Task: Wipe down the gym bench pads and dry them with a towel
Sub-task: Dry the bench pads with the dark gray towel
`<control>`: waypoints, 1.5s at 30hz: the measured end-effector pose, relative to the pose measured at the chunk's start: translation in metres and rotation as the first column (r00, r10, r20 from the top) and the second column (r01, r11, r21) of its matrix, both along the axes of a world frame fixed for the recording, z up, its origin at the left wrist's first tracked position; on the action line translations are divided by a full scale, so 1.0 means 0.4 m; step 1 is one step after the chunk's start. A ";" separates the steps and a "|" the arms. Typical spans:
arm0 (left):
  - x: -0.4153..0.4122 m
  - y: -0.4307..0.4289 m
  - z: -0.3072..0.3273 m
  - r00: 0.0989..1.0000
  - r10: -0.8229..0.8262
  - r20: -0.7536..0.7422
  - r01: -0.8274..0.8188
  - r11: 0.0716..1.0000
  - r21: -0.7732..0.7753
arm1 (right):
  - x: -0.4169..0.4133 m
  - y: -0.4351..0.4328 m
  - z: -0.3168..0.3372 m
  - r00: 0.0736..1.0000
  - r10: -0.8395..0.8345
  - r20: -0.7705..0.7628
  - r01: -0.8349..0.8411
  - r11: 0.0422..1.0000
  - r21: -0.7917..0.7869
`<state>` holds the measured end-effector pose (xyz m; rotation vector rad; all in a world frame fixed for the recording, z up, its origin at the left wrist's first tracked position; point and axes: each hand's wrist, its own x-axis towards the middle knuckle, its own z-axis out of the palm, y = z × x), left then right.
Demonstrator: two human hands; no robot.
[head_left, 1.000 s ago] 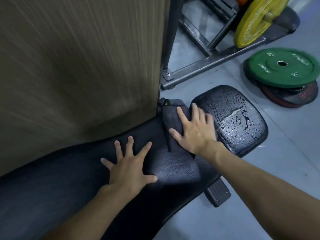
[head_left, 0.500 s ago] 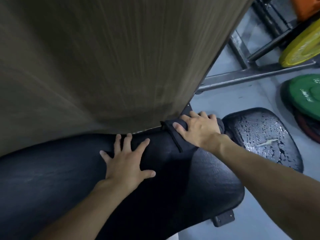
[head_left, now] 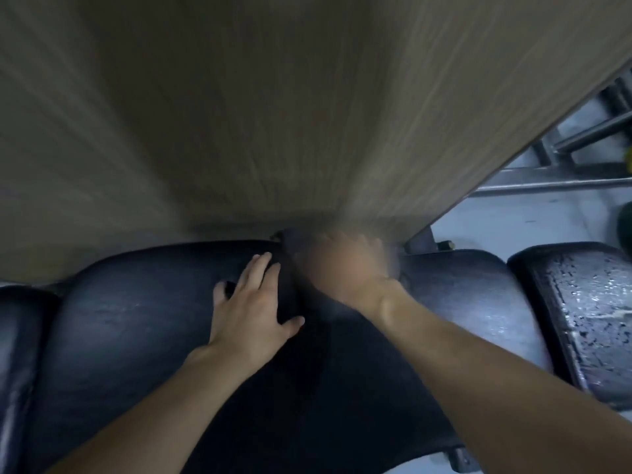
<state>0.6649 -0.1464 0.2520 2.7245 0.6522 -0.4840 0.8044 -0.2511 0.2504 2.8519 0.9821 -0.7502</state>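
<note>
The right hand (head_left: 342,265) has slid the towel (head_left: 290,243) further along the far edge of the back pad (head_left: 136,319). It now sits just beside the left hand (head_left: 253,302), where half a second ago there was a clear gap between them. The view has swung too: the wood-grain wall panel (head_left: 273,97) now fills the whole upper part of the picture, and the coloured weight plates have slipped almost out of sight at the right edge.

The left hand lies palm down on the back pad, its grip open, fingers straight and slightly spread, pressing on the dark vinyl. The right hand is smeared by motion. It rests on the dark towel at the pad's far edge, right against the foot of the wall panel, but whether its grip is flat or curled into the cloth cannot be told.

The back pad looks dull and mostly dry, with a faint sheen toward its left end. To the right, across a narrow gap, the seat pad (head_left: 581,319) is covered in beads and streaks of liquid. Beyond it lie the pale grey floor (head_left: 496,227) and the steel bars of a rack (head_left: 547,181).
</note>
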 end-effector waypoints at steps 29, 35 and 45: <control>-0.606 0.491 -0.027 0.935 0.349 0.056 -0.353 0.932 0.086 | -0.349 0.698 0.007 0.915 0.403 -0.036 -0.404 0.912 -0.076; -0.673 0.510 -0.032 0.931 0.321 0.174 -0.325 0.946 -0.006 | -0.545 0.704 0.011 0.742 0.663 0.099 -0.659 0.749 -0.070; -0.715 0.532 -0.037 0.934 0.281 0.219 -0.254 0.957 -0.142 | -0.596 0.726 -0.011 0.842 0.515 0.158 -0.518 0.855 -0.027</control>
